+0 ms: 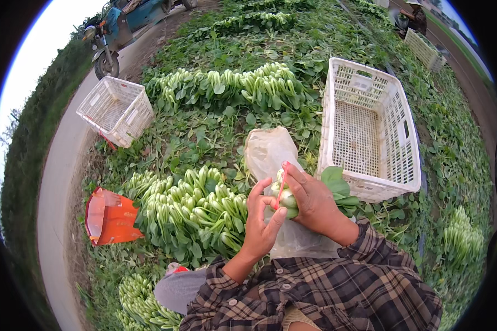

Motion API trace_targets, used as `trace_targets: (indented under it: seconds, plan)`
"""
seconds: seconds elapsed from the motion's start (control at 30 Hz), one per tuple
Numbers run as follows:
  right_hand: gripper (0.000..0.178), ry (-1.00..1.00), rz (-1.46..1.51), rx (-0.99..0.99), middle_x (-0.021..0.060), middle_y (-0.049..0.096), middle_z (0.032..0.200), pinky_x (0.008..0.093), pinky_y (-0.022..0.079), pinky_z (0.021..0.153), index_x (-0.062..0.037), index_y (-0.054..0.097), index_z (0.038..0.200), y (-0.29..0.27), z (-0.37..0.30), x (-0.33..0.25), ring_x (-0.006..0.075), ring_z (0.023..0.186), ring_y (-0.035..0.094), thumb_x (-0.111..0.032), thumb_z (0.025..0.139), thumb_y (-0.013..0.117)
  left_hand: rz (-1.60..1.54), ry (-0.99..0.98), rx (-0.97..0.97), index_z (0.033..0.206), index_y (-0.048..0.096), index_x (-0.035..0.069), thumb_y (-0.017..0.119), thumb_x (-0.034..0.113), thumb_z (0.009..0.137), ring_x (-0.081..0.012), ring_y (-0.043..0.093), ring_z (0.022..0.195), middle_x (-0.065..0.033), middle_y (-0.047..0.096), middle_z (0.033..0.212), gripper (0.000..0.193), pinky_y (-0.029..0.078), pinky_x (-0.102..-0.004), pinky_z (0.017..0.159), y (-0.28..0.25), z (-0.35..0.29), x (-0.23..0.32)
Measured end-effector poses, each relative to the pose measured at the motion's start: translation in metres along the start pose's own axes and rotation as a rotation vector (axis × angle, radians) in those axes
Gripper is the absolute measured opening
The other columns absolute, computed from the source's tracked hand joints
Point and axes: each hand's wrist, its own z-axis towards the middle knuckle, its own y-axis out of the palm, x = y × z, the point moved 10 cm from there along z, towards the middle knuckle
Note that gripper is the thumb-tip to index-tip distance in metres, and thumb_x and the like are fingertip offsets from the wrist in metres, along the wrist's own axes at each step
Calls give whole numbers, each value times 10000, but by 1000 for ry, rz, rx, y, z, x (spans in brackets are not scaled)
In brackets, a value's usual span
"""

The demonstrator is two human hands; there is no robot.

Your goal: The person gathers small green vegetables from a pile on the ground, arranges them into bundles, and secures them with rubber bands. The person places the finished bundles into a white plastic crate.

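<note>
In front of me my right hand [319, 207] is wrapped round a small bunch of bok choy [288, 199]. Its pale stem ends face left, and its green leaves [337, 185] stick out on the right. A thin red band [282, 186] is stretched across the stem ends, from my right fingertips to the bent fingers of my left hand [261, 216]. My left hand holds the lower end of the band, with its thumb and index finger apart. Beneath my hands lies a whitish plastic sheet or bag [270, 150], partly covered by them.
A heap of bok choy [196, 212] lies to the left, beside an orange bag [113, 216]. White plastic crates stand at right [369, 132] and far left [116, 110]. Farther off are a row of bok choy [232, 88], a motor tricycle [108, 47] on a path and another person [415, 19].
</note>
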Motion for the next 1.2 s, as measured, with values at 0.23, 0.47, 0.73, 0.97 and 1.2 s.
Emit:
trace_targets:
  seconds: [0.23, 0.47, 0.73, 0.97, 1.2]
  plan:
    - [770, 55, -81, -180, 173, 399, 1394, 465, 457, 832, -14, 384, 1339, 33, -8, 3, 384, 1026, 534, -155, 679, 753, 346, 406, -289, 873, 532, 74, 612, 93, 833, -335, 350, 1334, -113, 488, 1320, 91, 187, -502, 1124, 26, 77, 66]
    - [799, -12, -67, 14, 205, 438, 1307, 441, 465, 841, -37, 366, 1343, 3, 8, -16, 398, 1021, 534, -228, 695, 791, 800, 580, -14, 798, 493, 102, 591, 30, 720, -292, 373, 1313, -62, 532, 1229, 145, 162, -551, 1116, -12, 116, 49]
    - [999, 438, 28, -33, 176, 447, 1228, 427, 457, 916, -64, 273, 1390, -21, -26, 59, 369, 1106, 501, -259, 609, 864, -127, -98, 398, 795, 552, 67, 513, -92, 787, -143, 568, 1007, -60, 600, 1027, 163, 419, -312, 972, -264, 105, -23]
    - [1009, 337, 47, -46, 185, 444, 1312, 426, 439, 959, -61, 302, 1371, -4, -11, 29, 367, 1166, 494, -194, 553, 879, -418, -454, 232, 975, 609, 36, 554, 207, 953, -129, 612, 842, -24, 636, 907, 180, 507, -288, 819, -119, 7, -118]
    - [950, 177, 27, 8, 184, 464, 1307, 444, 427, 948, -58, 324, 1357, 4, -12, 13, 380, 1146, 504, -205, 589, 864, -464, -216, 75, 1279, 504, 32, 436, 351, 1001, -193, 490, 1208, -90, 538, 1273, 428, 339, -340, 1066, -6, 30, -110]
